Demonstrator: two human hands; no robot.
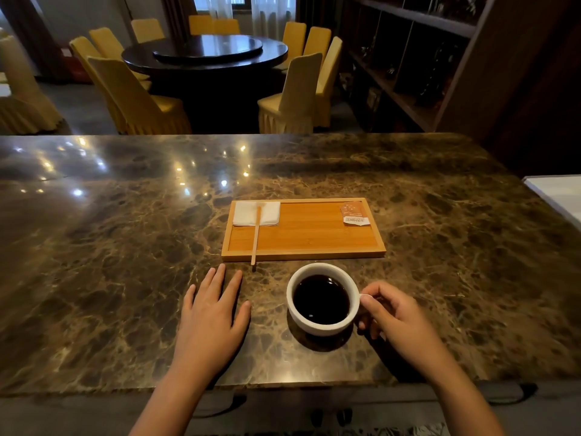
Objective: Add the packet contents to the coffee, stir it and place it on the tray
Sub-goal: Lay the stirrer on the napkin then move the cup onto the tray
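A white cup [323,325] full of black coffee stands on the marble counter, just in front of a wooden tray [301,254]. My right hand [399,319] pinches the cup's handle on its right side. My left hand [210,309] lies flat on the counter to the left of the cup, fingers spread, holding nothing. On the tray, an orange packet [355,214] lies in the far right corner. A white napkin [257,213] lies in the far left corner. A wooden stir stick [256,237] rests across the napkin, its near end poking over the tray's front rim.
The brown marble counter [125,247] stretches wide to both sides. A white object [556,196] sits at its right edge. Beyond the counter are a round dark dining table [204,51] with yellow-covered chairs and dark shelving [424,58] on the right.
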